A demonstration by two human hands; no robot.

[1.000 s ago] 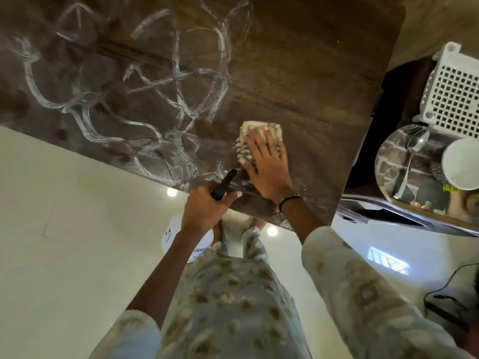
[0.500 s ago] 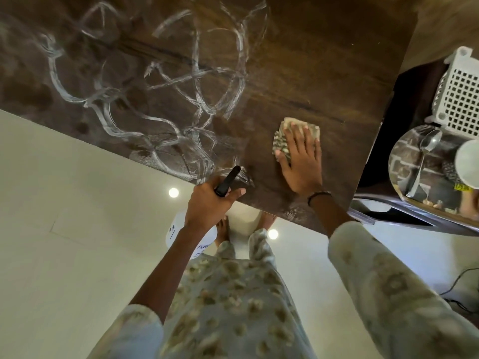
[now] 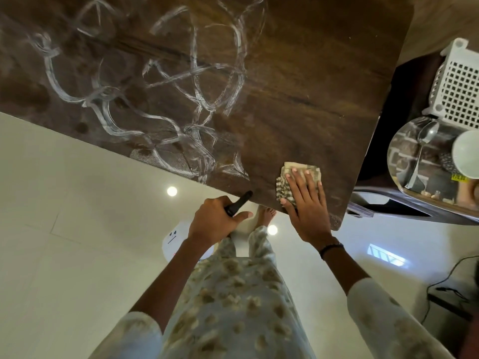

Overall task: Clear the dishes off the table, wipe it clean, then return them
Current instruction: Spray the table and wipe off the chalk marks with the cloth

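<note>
The dark wooden table (image 3: 298, 73) carries white foamy streaks (image 3: 202, 73) across its left and middle. My right hand (image 3: 305, 203) presses flat on a folded checked cloth (image 3: 287, 177) near the table's near right corner. My left hand (image 3: 217, 224) grips a white spray bottle (image 3: 178, 242) by its black trigger head (image 3: 239, 203), just off the table's near edge. The bottle's body is mostly hidden behind my arm. The dishes stand off the table at the right: a steel plate (image 3: 404, 156), a spoon (image 3: 422, 149) and a white cup (image 3: 466, 154).
A white perforated basket (image 3: 458, 84) stands behind the plate on the dark side surface (image 3: 388, 203) at the right. Pale floor tiles lie below, with my feet (image 3: 265, 216) under the table edge. A black cable (image 3: 445, 288) runs along the floor at the far right.
My right hand slid the cloth rightward and back toward the table's near right corner. My left hand with the spray bottle pulled slightly off the table edge.
</note>
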